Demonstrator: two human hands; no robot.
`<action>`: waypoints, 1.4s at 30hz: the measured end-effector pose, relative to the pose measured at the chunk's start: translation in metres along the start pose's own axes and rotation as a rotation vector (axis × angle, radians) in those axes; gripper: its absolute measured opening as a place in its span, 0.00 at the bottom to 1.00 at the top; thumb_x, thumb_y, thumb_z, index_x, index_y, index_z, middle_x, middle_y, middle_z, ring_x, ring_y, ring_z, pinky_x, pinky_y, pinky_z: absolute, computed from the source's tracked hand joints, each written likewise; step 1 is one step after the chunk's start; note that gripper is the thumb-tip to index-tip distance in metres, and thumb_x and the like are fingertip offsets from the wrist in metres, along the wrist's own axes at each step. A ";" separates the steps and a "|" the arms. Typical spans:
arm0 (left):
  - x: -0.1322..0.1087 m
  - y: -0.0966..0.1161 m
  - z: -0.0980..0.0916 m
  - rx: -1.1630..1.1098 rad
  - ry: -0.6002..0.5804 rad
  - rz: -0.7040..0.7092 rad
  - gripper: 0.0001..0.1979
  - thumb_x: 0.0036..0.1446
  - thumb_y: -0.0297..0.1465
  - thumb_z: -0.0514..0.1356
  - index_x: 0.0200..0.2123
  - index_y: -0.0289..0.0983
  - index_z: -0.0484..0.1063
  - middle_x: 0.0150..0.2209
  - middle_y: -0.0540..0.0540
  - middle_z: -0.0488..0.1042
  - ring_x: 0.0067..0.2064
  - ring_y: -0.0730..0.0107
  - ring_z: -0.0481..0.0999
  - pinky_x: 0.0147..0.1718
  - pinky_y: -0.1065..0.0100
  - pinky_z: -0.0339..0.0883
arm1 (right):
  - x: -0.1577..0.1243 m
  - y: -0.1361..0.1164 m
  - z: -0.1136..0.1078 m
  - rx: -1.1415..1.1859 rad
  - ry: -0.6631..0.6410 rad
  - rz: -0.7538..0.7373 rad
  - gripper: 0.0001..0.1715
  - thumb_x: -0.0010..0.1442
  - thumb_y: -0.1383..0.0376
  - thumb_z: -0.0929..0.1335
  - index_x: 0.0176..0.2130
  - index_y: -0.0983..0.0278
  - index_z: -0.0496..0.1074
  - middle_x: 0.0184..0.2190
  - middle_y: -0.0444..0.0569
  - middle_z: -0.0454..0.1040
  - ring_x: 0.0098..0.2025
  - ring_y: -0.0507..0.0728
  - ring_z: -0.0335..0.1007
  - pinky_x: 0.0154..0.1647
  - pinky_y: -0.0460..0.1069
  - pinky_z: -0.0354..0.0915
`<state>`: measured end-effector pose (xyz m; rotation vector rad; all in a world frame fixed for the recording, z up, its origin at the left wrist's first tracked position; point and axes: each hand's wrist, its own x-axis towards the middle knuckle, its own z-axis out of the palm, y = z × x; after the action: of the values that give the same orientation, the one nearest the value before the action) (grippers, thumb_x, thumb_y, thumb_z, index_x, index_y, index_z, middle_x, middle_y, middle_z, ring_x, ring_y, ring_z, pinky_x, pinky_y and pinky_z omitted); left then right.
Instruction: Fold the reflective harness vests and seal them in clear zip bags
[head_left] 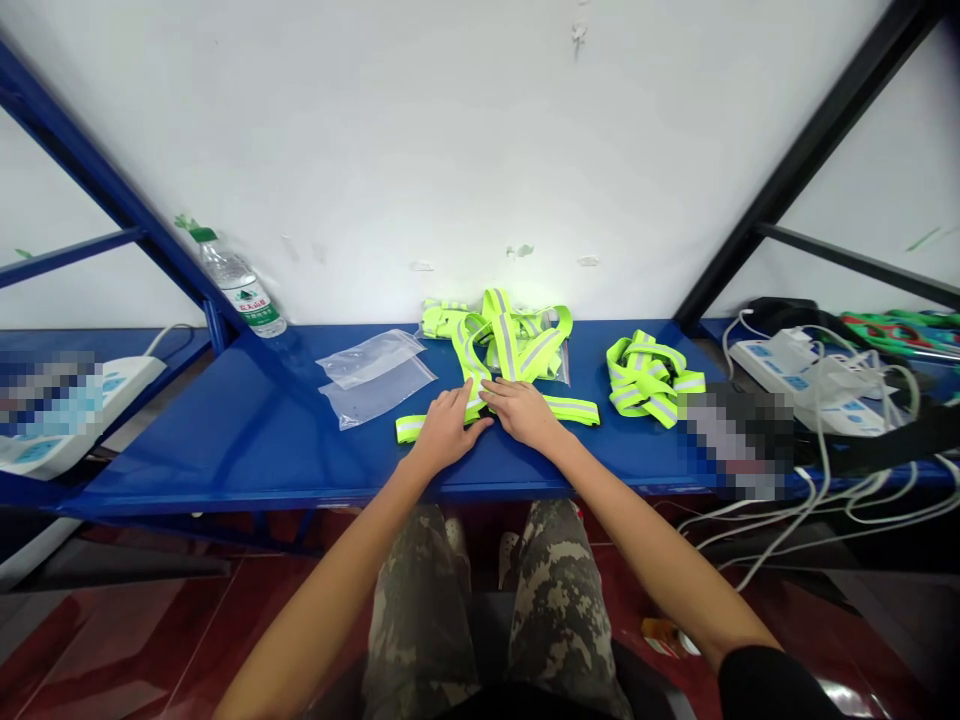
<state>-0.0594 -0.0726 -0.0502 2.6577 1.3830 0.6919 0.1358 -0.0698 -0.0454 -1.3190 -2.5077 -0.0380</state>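
A neon yellow-green reflective vest (506, 345), made of straps with silver stripes, is spread on the blue table in front of me. My left hand (448, 425) rests on its lower left part, fingers stretched forward and thumb apart. Beside it, my right hand (525, 410) lies flat over the lower middle, fingers extended. Waist straps stick out past both hands, the right one (574, 409) ending near the table's middle. What lies under my palms is hidden. Behind the vest sits more yellow-green strapping (444, 318), partly with clear plastic.
Clear plastic bags (379, 390) lie to the left. A bundled yellow-green strap vest (649, 375) is on the right. A water bottle (244, 290) leans at the back left. Power strips (817, 385) with white cables flank the blue table (247, 440). A white wall stands behind.
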 end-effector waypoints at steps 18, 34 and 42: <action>-0.010 -0.040 -0.117 -0.236 -0.388 -0.179 0.37 0.46 0.30 0.64 0.63 0.36 0.64 0.56 0.38 0.72 0.53 0.52 0.75 0.54 0.54 0.68 | -0.017 -0.006 0.006 0.036 0.015 -0.054 0.26 0.72 0.60 0.55 0.65 0.56 0.64 0.70 0.47 0.55 0.72 0.65 0.46 0.69 0.67 0.48; 0.044 0.023 0.019 -0.620 0.160 -0.134 0.22 0.65 0.41 0.55 0.57 0.37 0.69 0.51 0.39 0.78 0.54 0.60 0.77 0.55 0.60 0.68 | -0.021 -0.011 0.001 -0.069 0.169 -0.032 0.21 0.69 0.59 0.61 0.46 0.66 0.78 0.50 0.63 0.70 0.55 0.68 0.59 0.54 0.63 0.59; 0.040 0.023 0.021 -0.242 0.086 0.139 0.24 0.69 0.41 0.50 0.62 0.37 0.68 0.42 0.40 0.75 0.47 0.60 0.73 0.50 0.57 0.66 | -0.040 -0.003 -0.004 0.230 0.474 0.042 0.10 0.63 0.69 0.63 0.38 0.65 0.75 0.37 0.53 0.77 0.46 0.60 0.70 0.53 0.55 0.67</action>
<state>-0.0132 -0.0518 -0.0489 2.5742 1.0607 0.9333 0.1558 -0.1043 -0.0523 -1.1140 -2.0196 -0.0455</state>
